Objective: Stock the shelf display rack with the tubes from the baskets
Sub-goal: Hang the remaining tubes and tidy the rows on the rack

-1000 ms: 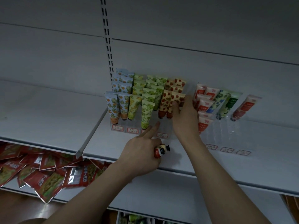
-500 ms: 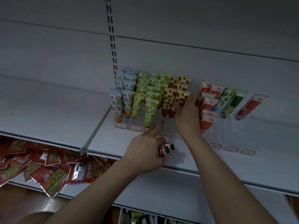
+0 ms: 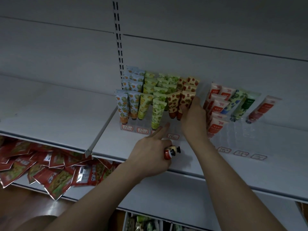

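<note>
The right hand (image 3: 193, 117) has its grip closed on the front strawberry tube (image 3: 187, 100), pinching its lower part, apparently to seat it cap-down in the rack (image 3: 175, 130); the fingertips are hidden behind the hand, so exactly how they lie cannot be told. The left hand (image 3: 150, 152) holds a spare tube (image 3: 171, 151) curled in its palm, cap poking out to the right, presumably kept ready for the next slot. Its forefinger is stretched out toward the rack's clear front wall, probably to steady it; whether it touches is unclear.

The rack sits toward the shelf's (image 3: 250, 172) left end, against the back panel, with orange, lemon and green tubes in rows left of the strawberry ones. Just beside it to the right, a second rack (image 3: 240, 130) holds red and blue tubes, with several empty front slots. The baskets are not clearly in view.
</note>
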Motion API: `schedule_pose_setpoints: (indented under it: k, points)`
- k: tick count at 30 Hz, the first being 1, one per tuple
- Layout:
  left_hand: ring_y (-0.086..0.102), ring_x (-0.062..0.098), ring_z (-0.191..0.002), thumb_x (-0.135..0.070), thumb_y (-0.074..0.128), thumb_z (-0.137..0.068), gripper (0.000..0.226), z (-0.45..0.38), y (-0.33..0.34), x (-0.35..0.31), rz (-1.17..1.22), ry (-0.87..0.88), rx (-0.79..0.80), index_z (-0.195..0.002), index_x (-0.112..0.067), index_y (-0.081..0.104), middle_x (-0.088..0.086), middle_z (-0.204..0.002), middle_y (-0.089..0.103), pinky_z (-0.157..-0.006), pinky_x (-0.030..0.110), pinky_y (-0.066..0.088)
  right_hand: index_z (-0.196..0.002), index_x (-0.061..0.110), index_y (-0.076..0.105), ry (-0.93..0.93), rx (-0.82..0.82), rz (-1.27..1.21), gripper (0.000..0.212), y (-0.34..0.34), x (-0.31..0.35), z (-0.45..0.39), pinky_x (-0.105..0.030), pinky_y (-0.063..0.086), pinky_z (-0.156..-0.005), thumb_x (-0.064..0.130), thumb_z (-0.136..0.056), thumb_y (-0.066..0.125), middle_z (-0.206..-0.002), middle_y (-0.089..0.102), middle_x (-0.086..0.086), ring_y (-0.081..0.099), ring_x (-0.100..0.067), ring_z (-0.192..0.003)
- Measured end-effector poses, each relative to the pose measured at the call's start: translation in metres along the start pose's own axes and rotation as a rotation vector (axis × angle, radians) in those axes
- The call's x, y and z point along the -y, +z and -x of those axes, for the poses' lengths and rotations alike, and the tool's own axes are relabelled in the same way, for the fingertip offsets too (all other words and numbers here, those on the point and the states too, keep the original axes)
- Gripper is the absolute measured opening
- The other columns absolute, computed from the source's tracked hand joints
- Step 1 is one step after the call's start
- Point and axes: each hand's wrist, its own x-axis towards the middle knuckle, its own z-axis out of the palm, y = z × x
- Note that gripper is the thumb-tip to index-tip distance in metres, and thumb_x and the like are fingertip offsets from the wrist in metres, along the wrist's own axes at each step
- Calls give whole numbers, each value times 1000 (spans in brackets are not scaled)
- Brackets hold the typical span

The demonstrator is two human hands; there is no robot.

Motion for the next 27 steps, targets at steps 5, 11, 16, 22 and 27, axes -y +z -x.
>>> schedule_pose_setpoints:
  k: [5,11,16,22,27]
  points:
    - [40,17,-137,-30,60,-77,23,0,-1,-1,-19,-10,11,-100,-27,64,-9,-163,7,-87,28,45,-108,4,50,15,-30,48,12,3,-2,0,-29,39,-71,10,-99,52,-107,52,-14,53,-27,-94]
    - [55,22,-121,-31,60,-75,25,-3,-3,-1,-27,-42,16,-100,-29,63,-12,-163,6,-75,23,39,-116,3,51,40,-4,32,20,3,-4,1,-18,28,-69,8,-97,52,-115,50,-14,48,-19,-98]
    - [55,19,-120,-30,60,-74,23,-3,0,-2,-7,-22,-6,-96,-29,63,-12,-163,8,-74,22,38,-109,10,46,41,-84,-68,14,-1,1,15,-20,30,-67,7,-96,53,-106,51,-8,49,-17,-91]
    - [53,7,-122,-26,60,-64,17,-5,-13,-3,629,-158,-28,-77,-36,61,-19,-150,37,-79,31,49,-97,21,46,-17,45,-142,6,-24,21,37,-31,40,-64,16,-101,45,-89,58,0,54,-13,-78]
    - [62,13,-55,-12,61,-70,21,0,-32,-15,1392,-426,67,-91,-9,64,-1,-70,66,-48,29,49,-98,26,63,31,401,-249,21,-51,26,50,-23,40,-61,30,-102,43,-77,58,9,54,-5,-64]
